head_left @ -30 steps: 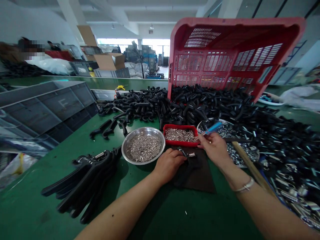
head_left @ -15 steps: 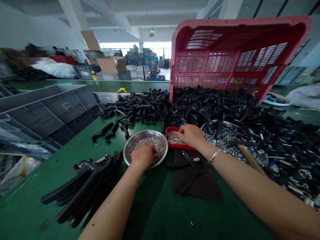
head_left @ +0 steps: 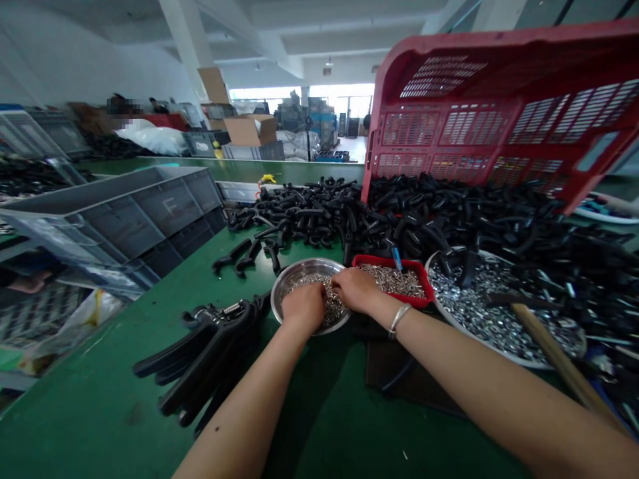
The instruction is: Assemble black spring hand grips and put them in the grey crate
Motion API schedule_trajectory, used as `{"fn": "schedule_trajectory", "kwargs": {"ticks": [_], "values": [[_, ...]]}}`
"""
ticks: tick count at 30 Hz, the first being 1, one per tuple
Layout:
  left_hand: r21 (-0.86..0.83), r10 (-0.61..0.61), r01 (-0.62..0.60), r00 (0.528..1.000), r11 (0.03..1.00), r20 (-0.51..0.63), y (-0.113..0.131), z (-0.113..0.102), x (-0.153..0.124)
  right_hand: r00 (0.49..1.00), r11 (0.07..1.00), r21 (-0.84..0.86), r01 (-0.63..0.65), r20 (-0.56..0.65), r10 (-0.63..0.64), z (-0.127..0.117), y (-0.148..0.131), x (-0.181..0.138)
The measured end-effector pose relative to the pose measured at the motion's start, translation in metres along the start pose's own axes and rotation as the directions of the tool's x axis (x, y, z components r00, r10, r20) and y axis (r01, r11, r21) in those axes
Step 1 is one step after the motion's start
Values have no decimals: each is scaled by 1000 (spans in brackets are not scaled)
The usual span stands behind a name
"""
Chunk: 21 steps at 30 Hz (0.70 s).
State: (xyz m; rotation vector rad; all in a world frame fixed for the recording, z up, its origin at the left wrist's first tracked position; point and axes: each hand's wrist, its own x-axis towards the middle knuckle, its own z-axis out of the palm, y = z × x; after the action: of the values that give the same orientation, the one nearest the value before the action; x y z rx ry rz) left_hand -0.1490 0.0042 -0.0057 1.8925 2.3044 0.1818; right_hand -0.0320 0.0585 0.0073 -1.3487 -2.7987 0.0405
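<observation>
Head view shows both hands meeting over the steel bowl (head_left: 299, 283) of small metal rings (head_left: 335, 307) at the near edge of the green bench (head_left: 100, 412). The left hand (head_left: 303, 307) rests curled on the rings at the bowl's near side; its fingertips are tucked under, so whether its grip has closed on any ring cannot be told. The right hand (head_left: 355, 290), a bracelet (head_left: 398, 319) on its wrist, reaches in from the right with fingers bent down into the same heap; its grip is likewise hidden.

As for progress, a stack of assembled black handles (head_left: 200, 362) with springs showing lies just left of the bowl, which suggests a fair number of pieces are finished. Far more is left: a large heap of loose black parts (head_left: 449, 213) spills from the tipped red crate (head_left: 499, 113) across the far bench. The red tray (head_left: 418, 301) of small pins and the wide dish (head_left: 524, 364) of metal bits beside it are both well filled. One unfinished piece appears to lie on the dark mat (head_left: 384, 372) under the right forearm, mostly covered. A wooden handle (head_left: 554, 356) leans across the dish on the right, untouched, and a blue-handled tool (head_left: 397, 258) stands in the tray.
</observation>
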Motion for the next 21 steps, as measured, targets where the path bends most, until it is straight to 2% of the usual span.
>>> {"fn": "schedule_trajectory", "kwargs": {"ticks": [4,7,10,14,16,21], "values": [[-26,-14,12,999,1000,-47,-2,-1,-1,999,998,51,27,-46,-25,0,5,-5],[-73,13,-16,999,997,-38,-4,-1,0,996,994,90,58,-74,-51,-3,10,-10],[-186,43,-50,998,981,-38,-5,-2,1,994,991,116,70,-86,-60,-7,16,-19],[-376,80,-103,994,921,-76,-5,-1,4,996,996,90,17,-85,-9,-9,15,-25],[-408,68,-105,992,907,-106,-8,-1,5,998,998,54,-11,-66,14,-8,7,-21],[-429,-69,-28,975,903,-210,-16,0,10,997,998,-28,-51,65,52,-7,-13,1]]}}
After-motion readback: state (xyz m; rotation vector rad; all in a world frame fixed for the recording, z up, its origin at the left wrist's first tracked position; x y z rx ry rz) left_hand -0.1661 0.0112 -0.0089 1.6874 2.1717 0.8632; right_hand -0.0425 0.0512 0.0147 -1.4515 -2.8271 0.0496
